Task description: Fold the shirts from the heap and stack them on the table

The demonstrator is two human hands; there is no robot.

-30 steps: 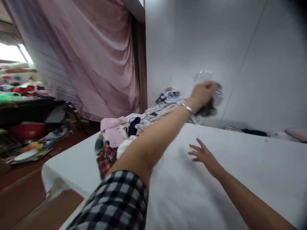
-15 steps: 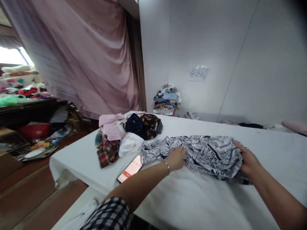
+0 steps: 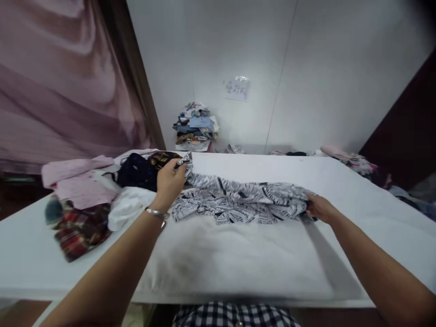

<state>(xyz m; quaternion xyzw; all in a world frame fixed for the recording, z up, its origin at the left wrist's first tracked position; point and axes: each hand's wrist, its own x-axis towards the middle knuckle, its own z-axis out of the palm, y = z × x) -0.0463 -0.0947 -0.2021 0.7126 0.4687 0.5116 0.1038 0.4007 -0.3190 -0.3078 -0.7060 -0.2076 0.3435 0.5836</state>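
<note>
A black-and-white garment with a newspaper-like print [image 3: 235, 206] stretches across the white-covered table [image 3: 357, 200] in front of me. My left hand [image 3: 170, 181] pinches its left end and holds that corner raised off the cloth. At the other end, my right hand [image 3: 320, 208] has its fingers closed on the garment's edge. The garment's upper layer is lifted in a long band between both hands, while its lower part lies on the table. Whether it is a shirt or something else I cannot tell.
Left of the garment lie pink clothing [image 3: 80, 181], a red plaid piece [image 3: 81, 227], a white bundle [image 3: 131, 206] and a dark blue one [image 3: 136, 171]. A tall clothes stack [image 3: 195, 127] stands by the wall. More clothes [image 3: 361, 163] line the far right edge.
My left hand has moved from the garment's middle to its left end and lifted it. My right hand still grips the right end. The view has swung right; the phone no longer shows.
</note>
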